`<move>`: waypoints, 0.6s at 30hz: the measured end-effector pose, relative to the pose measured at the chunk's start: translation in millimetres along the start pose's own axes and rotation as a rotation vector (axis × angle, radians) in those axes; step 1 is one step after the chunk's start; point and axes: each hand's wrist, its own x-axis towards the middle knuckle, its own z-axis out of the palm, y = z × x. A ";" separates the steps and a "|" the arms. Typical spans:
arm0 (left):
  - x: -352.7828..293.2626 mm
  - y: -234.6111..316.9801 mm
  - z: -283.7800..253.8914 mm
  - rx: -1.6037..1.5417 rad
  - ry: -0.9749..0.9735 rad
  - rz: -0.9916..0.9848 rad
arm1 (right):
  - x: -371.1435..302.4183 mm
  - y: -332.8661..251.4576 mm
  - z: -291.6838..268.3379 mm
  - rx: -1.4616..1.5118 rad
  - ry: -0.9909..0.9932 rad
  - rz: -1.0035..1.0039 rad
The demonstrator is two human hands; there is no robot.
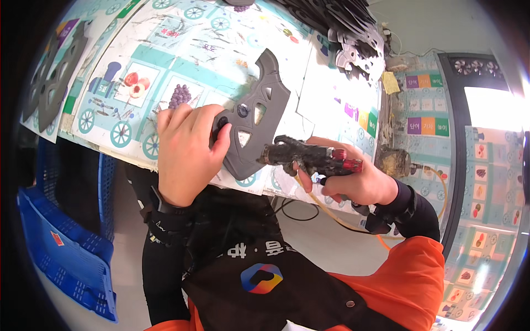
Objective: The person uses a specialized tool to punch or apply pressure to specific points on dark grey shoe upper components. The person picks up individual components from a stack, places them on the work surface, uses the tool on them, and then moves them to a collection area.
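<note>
A matte grey curved part (pixel 273 118) with several cut-out openings and a hooked upper end lies at the front of the paper-covered table. My left hand (pixel 190 149) grips its left edge, the thumb against the face and the fingers bent beside it. In my right hand (pixel 359 185) is a small, stained dark spray gun (pixel 301 154) with red knobs at its back. Its nozzle end points left and sits close to the part's lower right edge. Fingers wrap under the gun, partly hidden by its body. A yellowish hose (pixel 326 207) runs from beneath it.
Printed picture sheets (pixel 138 77) cover the table, marked with dark streaks. More grey parts (pixel 58 77) lie at the far left, and a dark pile of parts (pixel 348 33) stands at the back. Blue plastic crates (pixel 66 248) sit below left. Cables hang under the table edge.
</note>
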 end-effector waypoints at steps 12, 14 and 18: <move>0.9 -1.7 -1.6 -0.056 0.047 0.008 | 19.9 -7.8 14.2 -0.339 0.087 0.025; 1.6 -1.7 -2.0 -0.056 0.035 0.003 | 20.7 -6.1 14.8 -0.365 0.086 0.003; 1.5 -1.6 -2.7 -0.051 0.025 0.002 | 21.9 -1.7 14.7 -0.357 0.103 -0.027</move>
